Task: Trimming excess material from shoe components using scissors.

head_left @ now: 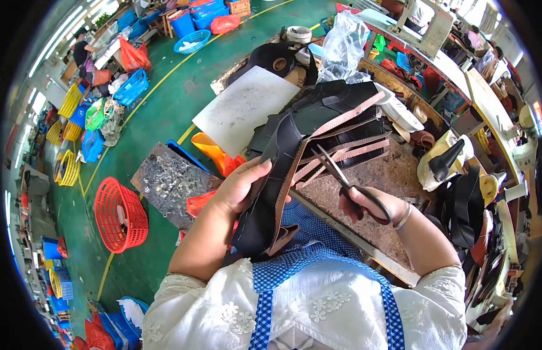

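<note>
My left hand (240,185) is closed on a long black leather piece (281,154), which hangs down over my lap with its pinkish-brown lining edge turned up. In my right hand (373,205) is a pair of scissors (336,166), fingers wrapped round the dark handles. Their blades point up and left toward strips with pink, notched edges (358,149), and seem slightly apart. I cannot tell whether they touch the strips. Behind, more black leather pieces (332,96) lie heaped on the worktable (390,189), joined or overlapping with the held piece.
A pale board (243,108) lies beyond my left hand. Left of me are a scrap-covered board (173,184) and a red plastic basket (120,216) on the green floor. A cream machine part with a black cone (446,160) stands at the right. A clear plastic bag (344,44) sits at the back.
</note>
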### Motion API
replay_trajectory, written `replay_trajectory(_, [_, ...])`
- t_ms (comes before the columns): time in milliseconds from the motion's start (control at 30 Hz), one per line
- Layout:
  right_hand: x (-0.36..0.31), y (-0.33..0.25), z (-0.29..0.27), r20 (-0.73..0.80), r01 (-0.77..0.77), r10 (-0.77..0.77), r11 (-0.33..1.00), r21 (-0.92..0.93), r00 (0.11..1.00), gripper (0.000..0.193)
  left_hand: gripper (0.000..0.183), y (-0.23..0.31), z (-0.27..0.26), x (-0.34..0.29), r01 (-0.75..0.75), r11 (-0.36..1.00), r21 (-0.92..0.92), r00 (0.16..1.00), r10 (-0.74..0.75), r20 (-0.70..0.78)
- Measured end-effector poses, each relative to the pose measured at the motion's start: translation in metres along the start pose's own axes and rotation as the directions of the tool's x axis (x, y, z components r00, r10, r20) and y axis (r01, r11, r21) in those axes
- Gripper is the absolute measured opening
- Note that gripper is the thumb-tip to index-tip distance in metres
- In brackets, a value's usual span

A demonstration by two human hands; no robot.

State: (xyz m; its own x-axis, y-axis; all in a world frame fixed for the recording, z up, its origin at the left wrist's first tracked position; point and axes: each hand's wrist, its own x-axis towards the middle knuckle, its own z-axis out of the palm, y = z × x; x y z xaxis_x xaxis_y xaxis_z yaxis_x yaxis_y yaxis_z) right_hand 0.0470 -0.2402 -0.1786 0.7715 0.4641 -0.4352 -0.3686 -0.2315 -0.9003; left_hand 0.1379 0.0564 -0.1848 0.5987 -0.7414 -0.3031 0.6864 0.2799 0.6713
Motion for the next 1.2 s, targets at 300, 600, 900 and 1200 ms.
replay_trajectory(300, [0.025, -0.010, -0.009, -0.115, -0.007, -0.002, 0.997, -0.072, 0.993, 0.051, 0.042, -0.007, -0.001, -0.010, -0.117, 0.957, 0.265, 0.993, 0.114, 0.024])
replay_trajectory(600, [0.056, -0.036, 0.055, -0.223, 0.497, -0.452, 0.836, 0.232, 0.864, 0.030, 0.036, 0.013, 0.035, -0.012, -0.274, 0.961, 0.026, 0.961, 0.275, -0.027])
replay_trajectory(900, [0.052, -0.139, 0.070, -0.523, 0.705, -0.546, 0.690, 0.164, 0.655, 0.005, 0.058, 0.003, -0.005, -0.031, -0.312, 0.931, 0.190, 0.949, 0.297, 0.102])
replay_trajectory(1200, [0.065, -0.125, 0.028, -0.721, 0.725, -0.250, 0.499, 0.476, 0.646, 0.017, 0.068, -0.079, -0.024, -0.068, -0.017, 0.965, 0.260, 0.991, -0.019, 0.133])
